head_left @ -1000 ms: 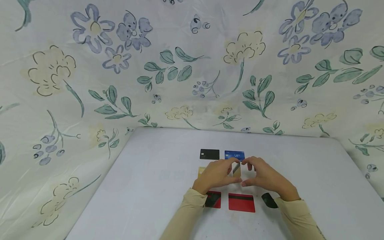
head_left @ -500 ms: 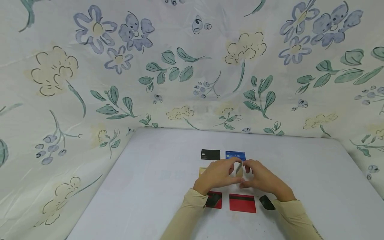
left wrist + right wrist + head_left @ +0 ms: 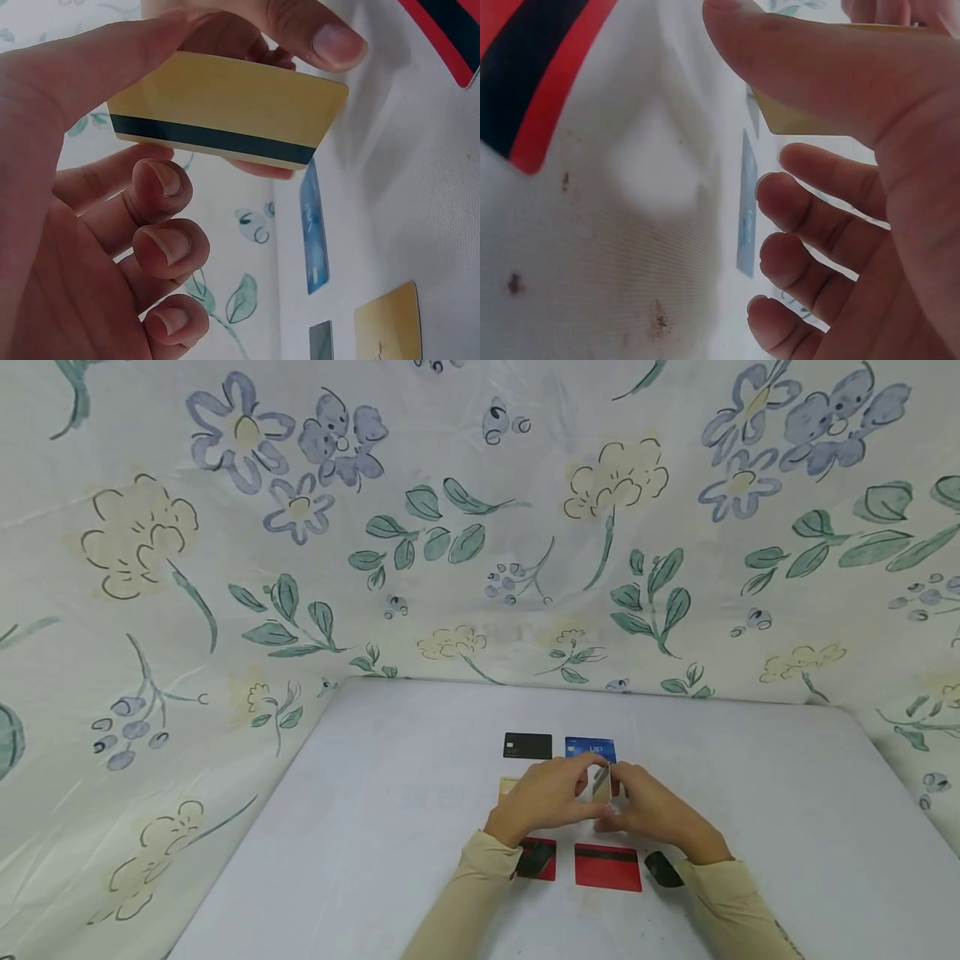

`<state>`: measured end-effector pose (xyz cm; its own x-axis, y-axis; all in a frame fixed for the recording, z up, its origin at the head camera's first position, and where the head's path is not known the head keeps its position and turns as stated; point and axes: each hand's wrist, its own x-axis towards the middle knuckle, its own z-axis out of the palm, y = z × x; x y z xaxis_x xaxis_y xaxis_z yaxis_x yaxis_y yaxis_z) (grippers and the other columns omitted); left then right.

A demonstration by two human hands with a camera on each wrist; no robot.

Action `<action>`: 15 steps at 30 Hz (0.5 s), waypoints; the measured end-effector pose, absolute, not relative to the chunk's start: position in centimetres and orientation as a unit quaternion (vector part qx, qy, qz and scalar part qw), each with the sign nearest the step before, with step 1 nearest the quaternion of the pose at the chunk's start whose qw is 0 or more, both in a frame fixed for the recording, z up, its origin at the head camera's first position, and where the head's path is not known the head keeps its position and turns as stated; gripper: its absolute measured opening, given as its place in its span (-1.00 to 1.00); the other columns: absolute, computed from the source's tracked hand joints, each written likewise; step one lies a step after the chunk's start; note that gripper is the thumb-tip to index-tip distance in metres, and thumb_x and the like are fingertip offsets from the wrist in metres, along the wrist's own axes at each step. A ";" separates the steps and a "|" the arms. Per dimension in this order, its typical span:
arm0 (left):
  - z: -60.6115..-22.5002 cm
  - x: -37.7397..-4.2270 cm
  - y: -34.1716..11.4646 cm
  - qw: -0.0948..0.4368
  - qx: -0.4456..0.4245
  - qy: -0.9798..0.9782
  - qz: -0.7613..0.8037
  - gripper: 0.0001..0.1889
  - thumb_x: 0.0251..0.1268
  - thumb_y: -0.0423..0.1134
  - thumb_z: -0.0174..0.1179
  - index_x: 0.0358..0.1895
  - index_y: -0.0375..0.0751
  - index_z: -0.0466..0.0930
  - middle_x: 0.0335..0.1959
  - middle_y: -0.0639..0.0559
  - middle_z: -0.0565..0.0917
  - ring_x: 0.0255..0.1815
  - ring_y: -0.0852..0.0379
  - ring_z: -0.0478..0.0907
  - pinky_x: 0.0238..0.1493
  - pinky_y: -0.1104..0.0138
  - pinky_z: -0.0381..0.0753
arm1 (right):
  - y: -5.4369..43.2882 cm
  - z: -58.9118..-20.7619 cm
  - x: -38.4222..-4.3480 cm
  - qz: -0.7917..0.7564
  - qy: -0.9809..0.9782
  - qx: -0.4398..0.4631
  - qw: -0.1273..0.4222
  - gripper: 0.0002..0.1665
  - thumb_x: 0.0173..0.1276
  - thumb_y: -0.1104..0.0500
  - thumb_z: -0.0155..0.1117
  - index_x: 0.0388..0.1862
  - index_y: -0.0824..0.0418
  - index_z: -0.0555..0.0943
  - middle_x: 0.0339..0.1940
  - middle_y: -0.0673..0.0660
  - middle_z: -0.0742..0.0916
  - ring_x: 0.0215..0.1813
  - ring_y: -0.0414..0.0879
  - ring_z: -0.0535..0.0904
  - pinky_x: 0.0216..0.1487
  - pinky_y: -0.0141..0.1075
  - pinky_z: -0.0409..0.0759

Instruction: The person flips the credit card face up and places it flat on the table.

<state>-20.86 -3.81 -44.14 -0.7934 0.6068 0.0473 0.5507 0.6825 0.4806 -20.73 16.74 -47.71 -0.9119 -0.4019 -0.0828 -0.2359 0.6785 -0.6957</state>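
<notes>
A gold bank card (image 3: 602,787) with a dark magnetic stripe is held up on edge between both hands. My left hand (image 3: 546,793) pinches it, thumb along one long edge and forefinger at the opposite one, as the left wrist view shows of the gold card (image 3: 225,109). At the card's other end, my right hand (image 3: 656,806) has its thumb and forefinger on the edges too. The remaining fingers of both hands are loosely bent. Behind the hands lie a black card (image 3: 527,746) and a blue card (image 3: 589,748) marked VIP.
Another gold card (image 3: 507,785) lies partly covered by the left hand. Nearer lie a red card with a black stripe (image 3: 608,867) and a second red card (image 3: 551,867), partly hidden at the left wrist. A floral cloth (image 3: 525,635) hangs behind the white table (image 3: 375,827).
My right hand has come left, from apart to touching the gold card's free end. My left hand and the card have shifted slightly right, and the card has turned more edge-on.
</notes>
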 end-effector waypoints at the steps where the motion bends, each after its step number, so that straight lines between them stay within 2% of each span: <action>1: -44.1 -20.9 -3.8 0.059 0.316 0.915 0.243 -0.37 0.30 0.17 0.37 0.37 0.05 0.49 -0.44 0.19 0.49 -0.51 0.35 0.36 -0.54 0.50 0.33 | 16.7 -47.8 -20.7 -0.362 0.908 -0.178 0.115 -0.25 0.07 0.03 0.70 0.18 0.19 0.54 -0.16 0.05 0.63 -0.11 -0.07 0.50 -0.26 -0.37 0.61; 15: -44.2 -21.0 -4.0 0.066 0.309 0.917 0.242 -0.35 0.30 0.18 0.36 0.40 0.07 0.47 -0.41 0.19 0.51 -0.49 0.34 0.37 -0.51 0.51 0.35 | 16.6 -47.8 -20.8 -0.342 0.916 -0.181 0.109 -0.32 0.12 -0.01 0.66 0.13 0.20 0.55 -0.18 0.05 0.62 -0.13 -0.09 0.50 -0.21 -0.34 0.60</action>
